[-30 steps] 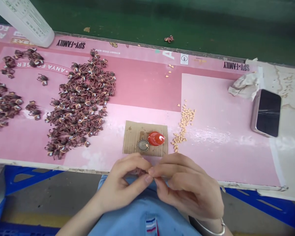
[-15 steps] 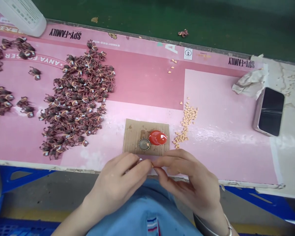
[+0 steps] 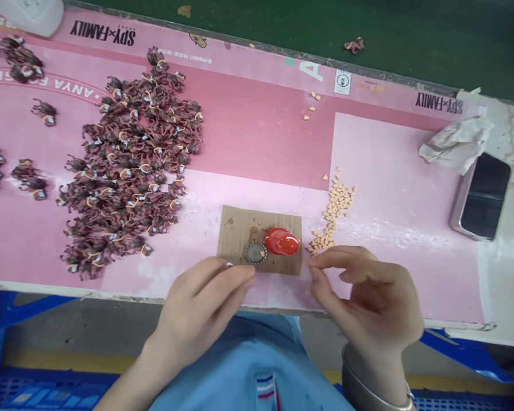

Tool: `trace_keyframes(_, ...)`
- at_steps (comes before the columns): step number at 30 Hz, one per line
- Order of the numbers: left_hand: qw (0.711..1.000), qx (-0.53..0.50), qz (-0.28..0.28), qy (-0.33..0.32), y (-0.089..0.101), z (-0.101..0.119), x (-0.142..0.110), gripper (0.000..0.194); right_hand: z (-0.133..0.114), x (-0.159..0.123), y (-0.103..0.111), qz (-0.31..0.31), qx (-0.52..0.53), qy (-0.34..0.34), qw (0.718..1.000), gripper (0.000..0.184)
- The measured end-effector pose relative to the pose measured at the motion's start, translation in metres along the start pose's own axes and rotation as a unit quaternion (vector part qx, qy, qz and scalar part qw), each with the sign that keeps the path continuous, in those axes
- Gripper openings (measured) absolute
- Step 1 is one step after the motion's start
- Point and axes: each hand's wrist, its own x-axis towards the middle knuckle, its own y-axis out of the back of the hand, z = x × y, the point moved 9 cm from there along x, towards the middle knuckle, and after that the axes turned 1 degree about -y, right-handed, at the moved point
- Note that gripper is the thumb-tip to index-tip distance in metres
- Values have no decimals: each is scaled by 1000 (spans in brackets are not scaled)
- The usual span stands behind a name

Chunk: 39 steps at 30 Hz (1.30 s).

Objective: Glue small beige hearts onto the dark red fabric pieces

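Note:
My left hand [image 3: 208,305] is closed, palm down, at the table's front edge. A small whitish bit shows past its fingers; the rest of what it holds is hidden. My right hand [image 3: 368,291] has thumb and forefinger brought together at the near end of a pile of small beige pieces [image 3: 338,202]. What lies between those fingertips is too small to make out. Between the hands, a cardboard piece [image 3: 235,220] carries a red cap-like object [image 3: 282,242] and a small round grey dish [image 3: 256,252] with a beaded rim and a beige bit in it.
Many small dark brown figures [image 3: 132,165] with light bands are heaped on the left of the pink-covered table [image 3: 257,125]. A white bottle [image 3: 38,14] stands at the back left. Crumpled paper [image 3: 456,142] and a phone [image 3: 482,197] lie right. One brown figure [image 3: 353,45] rests on the green surface behind.
My right hand has parted from my left and moved right to the beige pieces. My left hand remains closed, slightly further left. The view has shifted a little.

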Motion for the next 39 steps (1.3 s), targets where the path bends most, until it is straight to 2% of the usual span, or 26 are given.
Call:
trace_keyframes(4,999,8,25,24,18,-17,-7,14,23,-19,30,15,-94,-8,995,25)
trace_keyframes(7,999,-19,45,23,27,-24,-10,19,23,-29,44,-20,-188,11,982,18)
trace_keyframes(11,997,-55,50,32,24,-26,-9,27,10,-44,26,-123,-199,41,971,10)
trace_keyframes(17,998,-50,18,13,14,-13,-6,21,7,-51,2,-142,-213,68,964,11)
trace_keyframes(21,993,-114,-21,20,8,-2,-3,19,5,-42,-6,-176,-233,76,953,15)
trace_keyframes(23,984,-166,-53,33,0,4,1,16,-5,-33,-6,-169,-188,69,965,17)
trace_keyframes(26,955,-262,-123,63,-22,12,5,9,-26,-19,-10,-149,-58,59,985,21)
trace_keyframes(28,925,-333,-161,87,-36,15,4,24,-40,-13,-17,-149,10,72,986,22)
trace_keyframes(31,884,-420,-164,122,-45,13,2,41,-47,-8,-27,-154,73,77,982,21)
trace_keyframes(34,860,-465,-157,140,-46,9,-1,41,-44,-6,-28,-141,129,65,979,16)
trace_keyframes(36,860,-468,-146,142,-45,6,-2,38,-40,-7,-26,-124,148,60,979,10)
trace_keyframes(39,893,-425,-102,108,-34,5,1,29,-38,-8,-21,-93,125,53,986,4)
